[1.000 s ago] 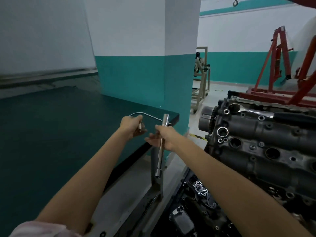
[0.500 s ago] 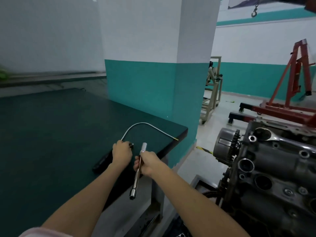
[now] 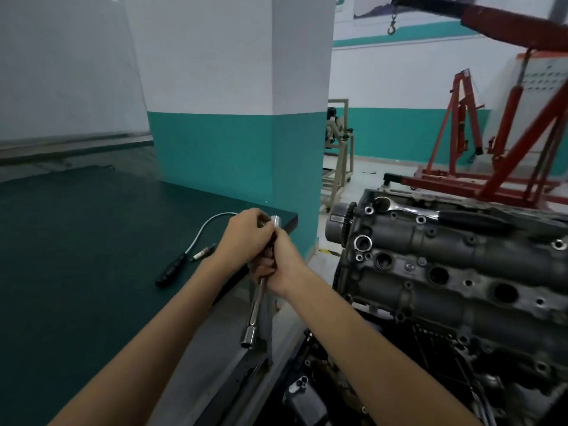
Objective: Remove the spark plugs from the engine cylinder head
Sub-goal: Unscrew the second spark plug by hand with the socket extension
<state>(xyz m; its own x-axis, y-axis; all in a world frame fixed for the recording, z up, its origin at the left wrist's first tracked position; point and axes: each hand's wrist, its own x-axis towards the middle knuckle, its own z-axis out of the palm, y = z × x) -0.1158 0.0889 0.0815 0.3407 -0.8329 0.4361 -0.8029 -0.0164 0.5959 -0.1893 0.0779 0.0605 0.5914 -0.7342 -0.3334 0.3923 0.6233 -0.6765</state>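
My right hand (image 3: 278,267) grips the shaft of a long chrome spark plug socket wrench (image 3: 254,315), which hangs tilted over the bench's edge with its socket end down. My left hand (image 3: 246,235) curls round the wrench's upper end. A removed spark plug (image 3: 203,253) lies on the dark green bench (image 3: 76,256), just left of my hands. The grey engine cylinder head (image 3: 461,305) stands to the right, with open round plug wells (image 3: 439,275) along its top.
A flexible pickup tool with a black handle (image 3: 170,272) lies on the bench beside the plug. A chrome ratchet (image 3: 399,207) rests on the head's far edge. A teal and white pillar (image 3: 239,149) rises behind the bench. Red engine hoists (image 3: 491,167) stand at the back right.
My left hand has left the spark plug lying on the bench and moved up onto the top of the socket wrench. The view has swung right towards the engine.
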